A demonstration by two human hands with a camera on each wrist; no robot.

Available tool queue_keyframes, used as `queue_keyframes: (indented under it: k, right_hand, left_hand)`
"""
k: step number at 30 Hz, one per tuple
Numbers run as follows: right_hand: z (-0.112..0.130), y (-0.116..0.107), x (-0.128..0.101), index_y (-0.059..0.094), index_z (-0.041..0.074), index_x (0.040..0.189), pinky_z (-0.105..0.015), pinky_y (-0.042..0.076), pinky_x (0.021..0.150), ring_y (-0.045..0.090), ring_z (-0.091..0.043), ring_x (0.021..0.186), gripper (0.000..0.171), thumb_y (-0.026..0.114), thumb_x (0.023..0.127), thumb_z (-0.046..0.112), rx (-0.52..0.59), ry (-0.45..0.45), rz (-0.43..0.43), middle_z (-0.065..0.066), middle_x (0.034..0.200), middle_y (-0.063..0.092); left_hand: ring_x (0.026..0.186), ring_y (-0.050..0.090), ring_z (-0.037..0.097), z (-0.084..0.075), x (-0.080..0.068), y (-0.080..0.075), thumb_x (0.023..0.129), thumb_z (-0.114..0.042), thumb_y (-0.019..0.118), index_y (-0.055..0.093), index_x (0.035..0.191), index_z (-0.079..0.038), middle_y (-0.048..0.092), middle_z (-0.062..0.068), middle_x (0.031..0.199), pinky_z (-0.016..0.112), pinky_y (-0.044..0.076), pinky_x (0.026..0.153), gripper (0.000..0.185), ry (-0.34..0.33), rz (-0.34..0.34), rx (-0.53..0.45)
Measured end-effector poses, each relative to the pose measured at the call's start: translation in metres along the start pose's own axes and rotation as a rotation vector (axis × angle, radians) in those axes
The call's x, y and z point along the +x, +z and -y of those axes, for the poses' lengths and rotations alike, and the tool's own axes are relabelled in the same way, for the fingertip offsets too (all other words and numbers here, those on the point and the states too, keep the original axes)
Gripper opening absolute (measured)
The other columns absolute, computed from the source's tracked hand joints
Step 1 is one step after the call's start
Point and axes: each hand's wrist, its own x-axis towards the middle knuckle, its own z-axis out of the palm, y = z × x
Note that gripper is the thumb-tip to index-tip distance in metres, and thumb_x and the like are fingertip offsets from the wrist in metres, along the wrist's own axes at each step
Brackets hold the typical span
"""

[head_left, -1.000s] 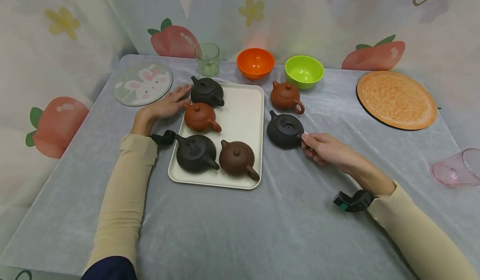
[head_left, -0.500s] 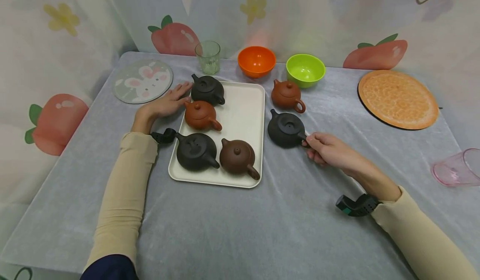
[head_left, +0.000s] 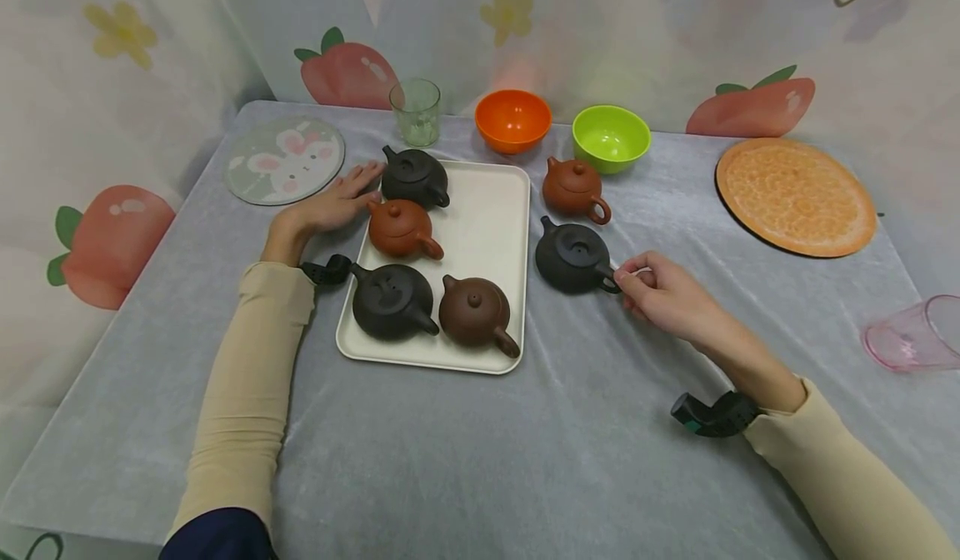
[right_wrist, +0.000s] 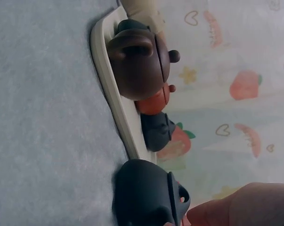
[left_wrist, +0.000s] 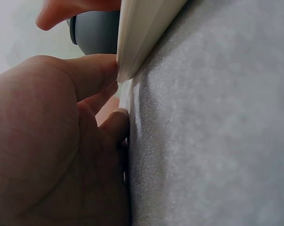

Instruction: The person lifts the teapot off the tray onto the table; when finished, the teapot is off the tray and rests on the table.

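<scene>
A black teapot, standing on the cloth just right of the cream tray, is being pinched at its handle by the right hand. The tray's far-left edge is being steadied by the left hand, fingers flat. A firm lift is likely being called for next.

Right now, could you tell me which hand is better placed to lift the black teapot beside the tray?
The right hand: its fingers are at the black teapot handle. The left hand rests at the tray far edge.
</scene>
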Motion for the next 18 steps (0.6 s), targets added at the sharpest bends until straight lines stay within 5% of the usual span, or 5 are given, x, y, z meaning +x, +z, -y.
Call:
queue_keyframes:
  k: [8, 18]
  right_hand:
    - [0.010, 0.003, -0.009, 0.052, 0.004, 0.121, -0.026, 0.042, 0.062, 0.052, -0.013, 0.076, 0.039, 0.046, 0.102, 0.037, -0.001, -0.031, -0.095, -0.011, 0.093, 0.063]
    - [0.027, 0.033, -0.013, 0.059, 0.003, 0.109, -0.026, 0.040, 0.056, 0.049, -0.013, 0.065, 0.025, 0.054, 0.100, 0.026, 0.069, -0.130, 0.073, -0.003, 0.075, 0.057]
  left_hand:
    - [0.149, -0.019, 0.025, 0.002, 0.004, -0.002, 0.106, -0.043, 0.028, -0.002, 0.158, -0.020, -0.012, 0.007, 0.164, 0.046, -0.014, 0.120, 0.064, 0.028, -0.006, 0.018]
    - [0.149, -0.020, 0.024, 0.002, 0.004, -0.002, 0.106, -0.043, 0.028, -0.002, 0.159, -0.020, -0.012, 0.007, 0.164, 0.047, -0.014, 0.120, 0.065, 0.022, -0.006, 0.016]
